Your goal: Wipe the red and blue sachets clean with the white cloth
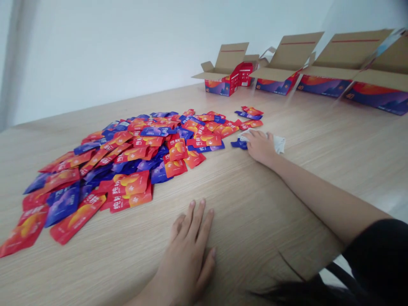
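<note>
Over on the light wood-grain table [255,212], the left hand [188,242] is lying flat with its fingers spread, holding nothing, near a big heap of red and blue foil sachets [121,170]. The right hand [260,146] is pressing palm-down on a crumpled white sheet [278,144] and a blue sachet [239,144], fingers flat, so I can't really tell if it's gripping anything. A few loose sachets [250,117] are lying just past it, and open red-and-purple cardboard boxes [277,87] are sitting along the wall.
</note>
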Demonstrator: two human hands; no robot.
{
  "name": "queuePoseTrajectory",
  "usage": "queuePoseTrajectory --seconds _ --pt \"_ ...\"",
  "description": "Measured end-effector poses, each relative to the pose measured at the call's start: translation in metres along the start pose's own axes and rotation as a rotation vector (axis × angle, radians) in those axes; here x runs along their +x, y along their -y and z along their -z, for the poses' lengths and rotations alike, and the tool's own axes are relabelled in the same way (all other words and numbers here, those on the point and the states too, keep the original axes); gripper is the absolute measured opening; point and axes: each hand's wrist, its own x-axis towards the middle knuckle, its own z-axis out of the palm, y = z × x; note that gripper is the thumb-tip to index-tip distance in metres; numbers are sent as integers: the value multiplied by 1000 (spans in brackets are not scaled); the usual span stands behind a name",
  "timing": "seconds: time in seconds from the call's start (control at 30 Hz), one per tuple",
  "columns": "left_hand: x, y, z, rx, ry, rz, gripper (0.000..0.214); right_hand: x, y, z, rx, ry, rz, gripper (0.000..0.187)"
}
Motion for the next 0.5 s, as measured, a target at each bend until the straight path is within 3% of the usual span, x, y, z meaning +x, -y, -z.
queuePoseTrajectory --seconds 0.1,0.2,0.27,0.37,0.43,0.5 --pt "6 11 2 -53 6 -5 67 20 -23 -9 -6 -41 -103 44" --pt "25 42 9 -40 -86 108 52 34 -30 -17 10 -58 -117 44" --pt "44 72 20 1 -195 218 43 40 -30 -21 26 -61 -95 44" --pt "77 126 43 100 -260 398 49 44 -29 -23 46 -62 -69 44" --pt "96 164 55 80 -220 575 62 45 -31 -23 56 -65 -58 44" --pt "108 199 60 -24 -81 722 74 45 -32 -23 66 -71 -48 44"
